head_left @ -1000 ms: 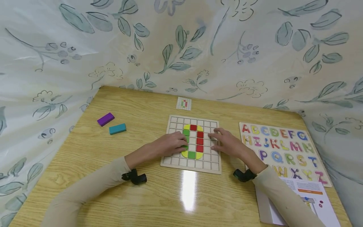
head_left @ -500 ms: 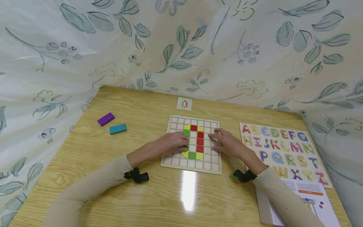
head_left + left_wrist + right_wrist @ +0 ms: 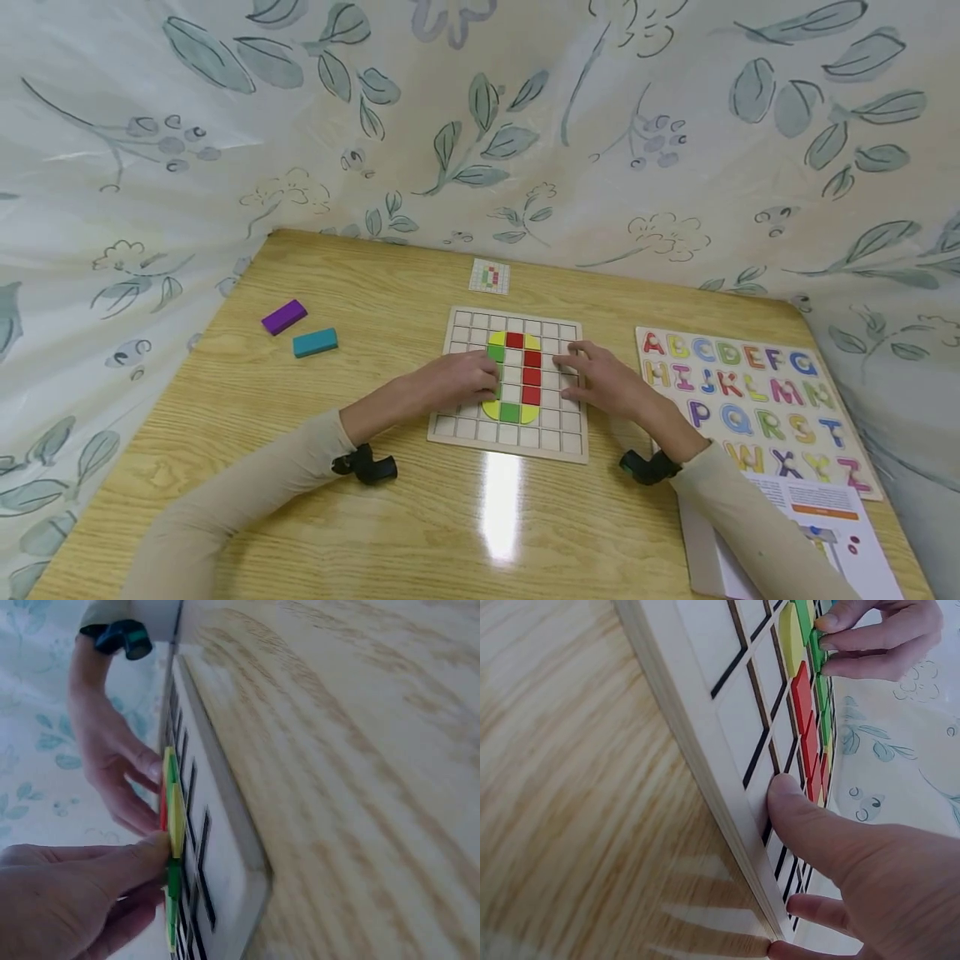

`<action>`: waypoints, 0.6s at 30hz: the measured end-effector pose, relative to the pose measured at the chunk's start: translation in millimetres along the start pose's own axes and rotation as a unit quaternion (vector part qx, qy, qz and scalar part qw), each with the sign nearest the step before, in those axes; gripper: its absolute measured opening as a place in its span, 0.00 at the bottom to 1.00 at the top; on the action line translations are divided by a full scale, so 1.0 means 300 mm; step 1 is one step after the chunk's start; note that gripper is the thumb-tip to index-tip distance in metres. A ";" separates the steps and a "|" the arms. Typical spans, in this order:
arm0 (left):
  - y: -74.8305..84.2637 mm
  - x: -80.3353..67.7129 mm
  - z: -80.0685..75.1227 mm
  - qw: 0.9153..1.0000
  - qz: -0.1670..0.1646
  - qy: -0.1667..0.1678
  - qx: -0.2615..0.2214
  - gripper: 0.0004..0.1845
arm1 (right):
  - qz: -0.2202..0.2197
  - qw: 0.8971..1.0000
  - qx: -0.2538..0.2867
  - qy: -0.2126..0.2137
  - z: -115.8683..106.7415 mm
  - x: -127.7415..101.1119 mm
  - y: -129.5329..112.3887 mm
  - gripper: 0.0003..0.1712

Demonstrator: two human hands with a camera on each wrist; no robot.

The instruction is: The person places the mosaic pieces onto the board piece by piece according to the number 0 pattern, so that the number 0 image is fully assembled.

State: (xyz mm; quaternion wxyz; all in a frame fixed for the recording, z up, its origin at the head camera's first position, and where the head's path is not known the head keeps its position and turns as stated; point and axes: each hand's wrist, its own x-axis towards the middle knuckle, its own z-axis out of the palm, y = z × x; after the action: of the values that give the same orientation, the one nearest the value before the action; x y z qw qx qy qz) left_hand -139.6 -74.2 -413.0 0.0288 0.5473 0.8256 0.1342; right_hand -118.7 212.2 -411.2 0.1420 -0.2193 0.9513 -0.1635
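Note:
A square wooden grid board (image 3: 457,427) bears a ring of yellow, green and red tiles. At the ring's left side, my left hand (image 3: 459,379) pinches a green tile (image 3: 174,879) between thumb and curled fingers, low against the board. A yellow tile (image 3: 176,819) lies right by the thumb. My fingers hide part of the green column in the head view. The right hand (image 3: 606,382) rests at the board's right side, fingers spread and loosely bent. Its thumb touches bare grid squares in the right wrist view, short of the red tiles (image 3: 810,746).
A small pattern card (image 3: 490,277) lies behind the board. Purple (image 3: 284,317) and teal (image 3: 315,342) blocks sit at the left. An alphabet board (image 3: 738,375) is at the right, partly under a printed box (image 3: 817,521). A patterned cloth (image 3: 525,125) hangs behind the table.
Both hands stay nearly in place on the board; the left fingers draw in slightly. The whole head view shifts a little. The tiles keep their layout.

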 end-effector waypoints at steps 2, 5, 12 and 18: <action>0.001 0.001 -0.003 1.000 0.001 -0.007 0.005 0.07 | -0.002 1.000 0.001 0.003 0.003 0.002 0.001 0.32; 0.003 0.001 -0.009 1.000 -0.010 -0.022 0.002 0.07 | -0.002 1.000 0.006 0.000 0.009 0.002 -0.001 0.32; 0.006 0.004 -0.019 0.999 -0.030 -0.038 0.004 0.09 | 0.002 1.000 0.002 0.000 0.012 -0.005 0.001 0.31; 0.001 0.009 -0.023 0.999 -0.033 -0.033 0.009 0.10 | 0.001 1.000 0.001 0.000 0.002 -0.001 0.008 0.32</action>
State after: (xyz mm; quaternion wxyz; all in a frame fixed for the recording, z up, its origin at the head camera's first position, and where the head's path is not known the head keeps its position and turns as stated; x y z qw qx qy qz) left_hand -141.8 -72.9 -406.2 0.0559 0.5242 0.8429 0.1077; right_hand -119.2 214.2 -412.5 0.1419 -0.2184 0.9514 -0.1646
